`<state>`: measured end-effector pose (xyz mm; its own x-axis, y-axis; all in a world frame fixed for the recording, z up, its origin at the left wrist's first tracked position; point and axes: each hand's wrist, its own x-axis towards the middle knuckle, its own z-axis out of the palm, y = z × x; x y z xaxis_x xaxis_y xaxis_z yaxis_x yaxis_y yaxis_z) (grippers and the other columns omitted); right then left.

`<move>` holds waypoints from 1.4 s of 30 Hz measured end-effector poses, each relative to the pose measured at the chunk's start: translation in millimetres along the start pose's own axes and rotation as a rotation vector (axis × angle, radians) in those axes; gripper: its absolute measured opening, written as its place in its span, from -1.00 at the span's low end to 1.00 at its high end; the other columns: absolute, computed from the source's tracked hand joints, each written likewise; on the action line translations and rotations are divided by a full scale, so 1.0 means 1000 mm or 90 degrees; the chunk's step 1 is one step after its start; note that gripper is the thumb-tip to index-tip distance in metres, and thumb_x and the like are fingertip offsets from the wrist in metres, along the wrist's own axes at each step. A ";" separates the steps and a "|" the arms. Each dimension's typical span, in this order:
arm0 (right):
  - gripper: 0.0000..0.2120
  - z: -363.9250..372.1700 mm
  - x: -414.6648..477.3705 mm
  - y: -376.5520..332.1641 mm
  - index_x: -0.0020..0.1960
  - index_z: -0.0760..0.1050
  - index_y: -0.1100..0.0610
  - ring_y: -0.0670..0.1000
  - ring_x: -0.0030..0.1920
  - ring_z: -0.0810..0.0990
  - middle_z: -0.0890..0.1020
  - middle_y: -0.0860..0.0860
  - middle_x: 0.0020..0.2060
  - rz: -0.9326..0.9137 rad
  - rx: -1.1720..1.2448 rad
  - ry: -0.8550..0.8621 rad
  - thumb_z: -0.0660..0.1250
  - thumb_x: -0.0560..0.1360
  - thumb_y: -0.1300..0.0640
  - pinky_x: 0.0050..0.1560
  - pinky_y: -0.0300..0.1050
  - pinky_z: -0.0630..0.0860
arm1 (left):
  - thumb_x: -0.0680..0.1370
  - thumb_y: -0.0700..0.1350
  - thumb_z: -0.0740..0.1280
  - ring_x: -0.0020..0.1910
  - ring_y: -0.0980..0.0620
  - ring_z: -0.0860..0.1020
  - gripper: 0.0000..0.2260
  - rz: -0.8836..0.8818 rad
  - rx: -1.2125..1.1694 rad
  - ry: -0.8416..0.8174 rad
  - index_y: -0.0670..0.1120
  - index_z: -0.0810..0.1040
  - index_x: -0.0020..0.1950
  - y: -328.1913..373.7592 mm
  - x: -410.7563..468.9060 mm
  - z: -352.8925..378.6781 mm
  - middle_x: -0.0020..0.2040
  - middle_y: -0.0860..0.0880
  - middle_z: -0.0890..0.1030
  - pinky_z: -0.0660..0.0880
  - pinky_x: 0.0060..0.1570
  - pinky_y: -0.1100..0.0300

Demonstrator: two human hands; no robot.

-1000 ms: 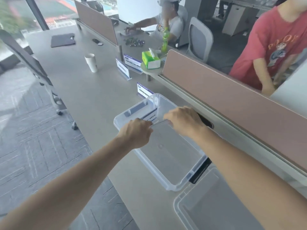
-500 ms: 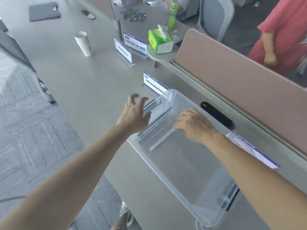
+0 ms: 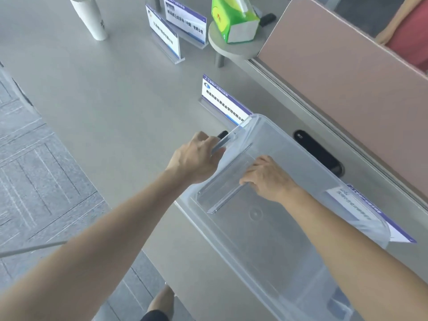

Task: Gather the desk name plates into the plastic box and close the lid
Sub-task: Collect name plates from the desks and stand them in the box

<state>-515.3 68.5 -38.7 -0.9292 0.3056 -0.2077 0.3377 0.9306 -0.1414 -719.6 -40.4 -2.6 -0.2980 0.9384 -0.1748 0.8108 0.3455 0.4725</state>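
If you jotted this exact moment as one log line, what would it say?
left hand: gripping end of clear plastic box | right hand: inside box on clear acrylic name plate | lid: not on

Desk name plates standing on the desk: four — one just beyond the box's far corner (image 3: 223,101), two side by side farther off (image 3: 165,34) (image 3: 185,22), one behind the box's right wall (image 3: 370,214), partly seen through the plastic.
Clear name plates lying inside the box: at least one (image 3: 222,188), under the right hand; whether a second lies against it cannot be told.
Plastic boxes: one (image 3: 273,246), clear, without a lid on it.
Hands: two — left hand (image 3: 196,158) at the box's near rim, right hand (image 3: 268,179) inside the box.
Paper cups: one (image 3: 91,17).
Tissue boxes: one (image 3: 234,18), green.
Desk dividers: one (image 3: 347,72), pinkish.
Cable slots in the desk: one (image 3: 318,151), black.
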 end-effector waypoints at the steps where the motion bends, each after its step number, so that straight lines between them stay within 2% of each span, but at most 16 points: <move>1: -0.71 0.003 0.002 0.002 -0.19 0.69 -0.05 0.09 -0.22 0.62 0.70 -0.13 -0.30 -0.006 0.009 -0.002 0.58 0.25 0.31 0.05 0.02 0.49 | 0.63 0.15 0.08 -0.04 -0.21 0.56 -0.65 0.002 0.000 0.004 0.05 0.47 0.29 0.000 0.000 0.000 0.24 -0.01 0.43 0.53 -0.06 -0.04; 4: -0.78 0.006 0.008 0.002 -0.16 0.69 -0.04 0.11 -0.18 0.61 0.69 -0.11 -0.29 -0.010 0.016 -0.013 0.54 0.33 0.27 0.08 0.06 0.47 | 0.64 0.14 0.08 -0.05 -0.21 0.57 -0.66 0.008 0.003 0.016 0.02 0.47 0.28 0.001 0.002 0.001 0.24 -0.02 0.44 0.53 -0.08 -0.06; 6: -0.85 0.004 0.012 0.002 -0.07 0.68 -0.02 0.11 -0.08 0.60 0.71 -0.10 -0.17 -0.005 0.015 -0.027 0.46 0.45 0.21 0.16 0.05 0.40 | 0.64 0.13 0.09 -0.07 -0.23 0.57 -0.66 0.010 0.003 0.020 0.00 0.48 0.27 0.001 0.003 0.001 0.24 -0.03 0.44 0.54 -0.09 -0.06; 9: -0.82 0.002 0.017 0.004 0.10 0.64 -0.04 0.07 0.10 0.54 0.69 -0.13 0.02 0.000 0.006 -0.068 0.30 0.58 0.13 0.27 -0.03 0.26 | 0.64 0.13 0.09 -0.08 -0.24 0.57 -0.66 0.011 -0.001 0.022 0.01 0.48 0.27 0.002 0.005 0.001 0.24 -0.03 0.44 0.53 -0.10 -0.04; 11: -0.79 0.002 0.019 0.006 0.14 0.62 -0.06 0.06 0.12 0.51 0.67 -0.13 0.06 0.003 -0.009 -0.076 0.26 0.61 0.11 0.27 -0.05 0.24 | 0.64 0.13 0.09 -0.07 -0.24 0.56 -0.67 0.004 0.000 0.017 0.01 0.47 0.27 0.003 0.005 0.000 0.25 -0.03 0.44 0.52 -0.09 -0.06; 17: -0.82 0.004 0.020 0.006 0.06 0.64 -0.04 0.10 0.03 0.53 0.69 -0.10 -0.03 0.002 -0.027 -0.041 0.29 0.58 0.15 0.18 -0.02 0.27 | 0.64 0.13 0.09 -0.07 -0.25 0.56 -0.67 -0.001 0.002 0.019 0.01 0.47 0.27 0.004 0.004 0.000 0.25 -0.04 0.44 0.53 -0.07 -0.07; 22: -0.84 -0.003 0.018 -0.001 0.10 0.62 0.04 0.13 0.07 0.55 0.69 -0.03 -0.04 0.008 -0.078 -0.049 0.34 0.55 0.12 0.20 0.01 0.34 | 0.63 0.14 0.10 -0.08 -0.24 0.57 -0.67 0.007 -0.005 0.021 0.00 0.49 0.24 0.004 0.003 0.000 0.21 -0.04 0.45 0.54 -0.10 -0.05; 26: -0.68 -0.030 0.004 -0.015 0.02 0.64 0.15 0.18 -0.06 0.63 0.68 0.06 -0.17 0.036 -0.088 -0.008 0.58 0.32 0.08 0.07 0.04 0.49 | 0.62 0.17 0.10 0.09 -0.18 0.53 -0.61 -0.017 -0.010 -0.017 0.01 0.42 0.34 0.007 0.003 -0.008 0.24 -0.05 0.45 0.51 0.01 -0.05; 28: -0.72 -0.054 -0.012 -0.025 0.01 0.65 0.15 0.18 -0.11 0.63 0.67 0.06 -0.17 0.056 -0.046 0.050 0.56 0.35 0.09 -0.05 0.00 0.51 | 0.61 0.15 0.14 0.22 -0.20 0.45 -0.59 0.001 0.019 -0.010 -0.01 0.36 0.40 0.011 0.002 -0.012 0.28 -0.09 0.43 0.45 0.08 -0.05; 32: -0.81 -0.104 -0.059 -0.042 0.05 0.63 0.08 0.16 -0.10 0.62 0.65 0.00 -0.12 0.176 0.053 0.112 0.40 0.52 0.00 -0.14 -0.04 0.54 | 0.58 0.04 0.23 0.26 -0.23 0.39 -0.61 0.091 0.059 0.047 -0.03 0.38 0.39 0.035 0.003 -0.024 0.31 -0.11 0.43 0.35 0.19 -0.04; 35: -0.78 -0.127 -0.103 -0.049 -0.08 0.60 0.07 0.07 -0.18 0.57 0.61 -0.06 -0.20 0.299 0.080 0.143 0.31 0.55 -0.07 -0.21 -0.09 0.47 | 0.57 -0.01 0.24 0.24 -0.21 0.42 -0.64 0.231 0.076 0.046 -0.04 0.48 0.35 0.072 0.008 -0.030 0.28 -0.12 0.48 0.37 0.22 -0.05; 37: -0.77 -0.137 -0.135 -0.055 -0.20 0.53 0.07 0.04 -0.27 0.48 0.53 -0.09 -0.32 0.379 0.098 0.176 0.33 0.54 -0.06 -0.26 -0.11 0.41 | 0.56 -0.05 0.23 0.17 -0.20 0.50 -0.73 0.310 0.059 0.030 -0.06 0.59 0.20 0.103 0.007 -0.030 0.17 -0.11 0.57 0.43 0.14 -0.01; 39: -0.75 -0.144 -0.168 -0.062 -0.28 0.46 0.05 0.04 -0.35 0.43 0.45 -0.10 -0.41 0.449 0.129 0.227 0.36 0.52 -0.03 -0.30 -0.09 0.42 | 0.54 -0.07 0.21 0.03 -0.20 0.58 -0.78 0.344 0.030 0.005 -0.07 0.63 0.03 0.131 0.002 -0.025 0.02 -0.09 0.63 0.47 -0.03 0.05; 42: -0.70 -0.148 -0.216 -0.071 -0.34 0.37 0.04 0.07 -0.42 0.39 0.44 -0.05 -0.49 0.555 0.159 0.287 0.34 0.50 -0.03 -0.38 -0.08 0.36 | 0.54 -0.05 0.21 -0.01 -0.22 0.62 -0.79 0.357 0.006 -0.044 -0.03 0.62 0.02 0.166 -0.008 -0.011 -0.01 -0.09 0.67 0.55 -0.09 0.04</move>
<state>-361.0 -33.8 159.1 -0.2957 0.9543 0.0430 0.8994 0.2933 -0.3240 -588.1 9.7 86.9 0.2137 0.9759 0.0441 0.8403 -0.2067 0.5011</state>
